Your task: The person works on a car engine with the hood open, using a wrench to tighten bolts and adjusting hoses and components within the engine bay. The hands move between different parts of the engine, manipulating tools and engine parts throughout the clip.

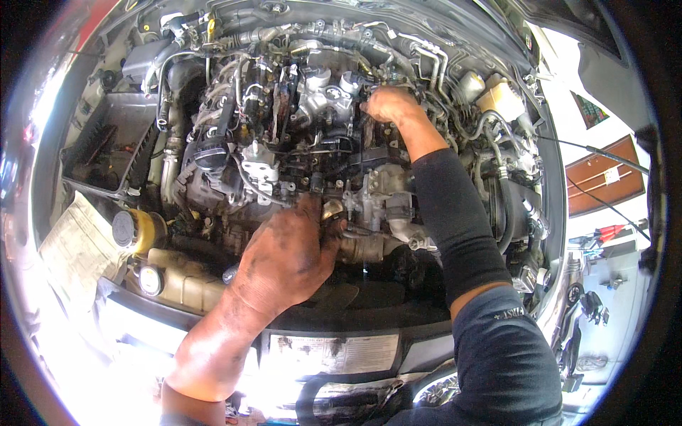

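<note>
step in hand: judging by the reach, manual work at 2 spots on the exposed engine point(305, 145), 1 near and 1 farther off.
next move: seems to call for a steady left hand and careful feel from the right, since parts crowd both spots.
black box point(126, 106): open-topped, left of the engine, apart from both hands.
left hand point(288, 255): at the engine's near side, back of the hand up, fingers curled; a shiny metal piece point(332, 209) shows between index finger and thumb, but whether they pinch it i cannot tell.
engine: in the middle, beneath and between the 2 hands.
right hand point(394, 106): over the engine's far right part, fingers bent; the tips are hidden, so i cannot tell their gap or hold.
pale reservoir point(503, 101): right of the right hand, apart from it.
</note>
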`<control>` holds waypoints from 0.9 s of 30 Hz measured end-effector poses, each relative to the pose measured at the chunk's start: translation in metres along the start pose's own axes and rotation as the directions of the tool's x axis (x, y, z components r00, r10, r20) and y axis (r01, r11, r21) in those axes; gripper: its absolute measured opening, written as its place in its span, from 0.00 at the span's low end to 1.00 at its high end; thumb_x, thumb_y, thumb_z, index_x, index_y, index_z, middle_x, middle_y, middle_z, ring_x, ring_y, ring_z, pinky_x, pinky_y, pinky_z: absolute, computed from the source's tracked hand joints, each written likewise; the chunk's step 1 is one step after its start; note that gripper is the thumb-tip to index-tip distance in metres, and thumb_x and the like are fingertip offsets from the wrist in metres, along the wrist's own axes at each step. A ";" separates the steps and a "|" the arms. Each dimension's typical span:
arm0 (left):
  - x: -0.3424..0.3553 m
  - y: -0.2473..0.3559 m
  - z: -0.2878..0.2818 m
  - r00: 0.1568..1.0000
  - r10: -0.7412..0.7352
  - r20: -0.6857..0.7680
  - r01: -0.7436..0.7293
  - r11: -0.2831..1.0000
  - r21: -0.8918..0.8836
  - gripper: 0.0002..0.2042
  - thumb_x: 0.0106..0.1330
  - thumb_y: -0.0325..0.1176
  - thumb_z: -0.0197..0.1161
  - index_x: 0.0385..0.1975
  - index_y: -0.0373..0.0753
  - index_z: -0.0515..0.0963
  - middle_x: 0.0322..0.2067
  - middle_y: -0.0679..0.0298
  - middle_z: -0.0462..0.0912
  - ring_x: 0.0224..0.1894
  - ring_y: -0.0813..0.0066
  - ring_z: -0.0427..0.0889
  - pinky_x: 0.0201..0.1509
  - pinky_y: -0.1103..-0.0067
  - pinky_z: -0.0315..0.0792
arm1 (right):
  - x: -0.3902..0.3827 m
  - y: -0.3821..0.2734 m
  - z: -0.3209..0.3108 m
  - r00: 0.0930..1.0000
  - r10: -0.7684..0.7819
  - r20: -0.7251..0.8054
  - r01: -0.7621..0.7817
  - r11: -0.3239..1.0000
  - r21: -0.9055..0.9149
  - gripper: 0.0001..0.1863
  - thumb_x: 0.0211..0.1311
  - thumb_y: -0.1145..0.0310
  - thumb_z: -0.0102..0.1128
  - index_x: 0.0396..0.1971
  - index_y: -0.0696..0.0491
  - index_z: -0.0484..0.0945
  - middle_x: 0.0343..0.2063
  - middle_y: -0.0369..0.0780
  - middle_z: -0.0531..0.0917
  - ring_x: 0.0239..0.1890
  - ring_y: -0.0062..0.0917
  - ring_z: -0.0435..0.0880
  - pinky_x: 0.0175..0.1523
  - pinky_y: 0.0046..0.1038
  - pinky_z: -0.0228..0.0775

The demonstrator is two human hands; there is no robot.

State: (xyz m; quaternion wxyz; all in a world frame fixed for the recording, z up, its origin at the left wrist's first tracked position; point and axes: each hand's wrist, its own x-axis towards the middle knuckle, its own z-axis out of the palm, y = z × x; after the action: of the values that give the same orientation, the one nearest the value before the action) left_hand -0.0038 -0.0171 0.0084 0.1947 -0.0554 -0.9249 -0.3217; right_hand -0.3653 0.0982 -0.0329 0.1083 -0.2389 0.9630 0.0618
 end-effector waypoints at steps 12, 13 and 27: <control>0.006 0.001 0.000 0.997 -0.070 -0.008 0.069 0.994 -0.087 0.15 0.69 0.32 0.69 0.47 0.27 0.76 0.31 0.41 0.81 0.34 0.35 0.80 0.37 0.53 0.74 | -0.013 -0.008 -0.024 0.998 -0.034 0.045 0.033 0.999 0.040 0.31 0.62 0.45 0.72 0.49 0.61 0.86 0.53 0.55 0.86 0.58 0.49 0.85 0.63 0.42 0.76; 0.007 0.002 -0.001 0.993 -0.119 0.029 0.121 0.988 -0.099 0.16 0.69 0.32 0.69 0.48 0.27 0.76 0.32 0.41 0.81 0.35 0.35 0.80 0.38 0.53 0.74 | -0.013 -0.007 -0.024 0.999 -0.029 0.045 0.028 0.999 0.034 0.31 0.62 0.45 0.73 0.49 0.61 0.86 0.53 0.55 0.86 0.58 0.49 0.85 0.62 0.42 0.76; 0.009 0.004 -0.005 0.997 -0.081 0.017 0.081 0.996 -0.040 0.17 0.70 0.36 0.64 0.46 0.26 0.74 0.26 0.41 0.82 0.34 0.38 0.85 0.39 0.53 0.79 | 0.004 -0.002 -0.009 0.995 -0.057 0.077 0.062 0.996 -0.059 0.31 0.67 0.42 0.65 0.50 0.58 0.86 0.53 0.52 0.87 0.56 0.48 0.86 0.63 0.42 0.76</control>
State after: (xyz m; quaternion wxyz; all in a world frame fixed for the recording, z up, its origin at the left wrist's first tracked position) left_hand -0.0098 -0.0168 0.0179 0.1733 -0.0244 -0.9211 -0.3478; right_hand -0.3691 0.0930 -0.0258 0.1389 -0.2683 0.9483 0.0972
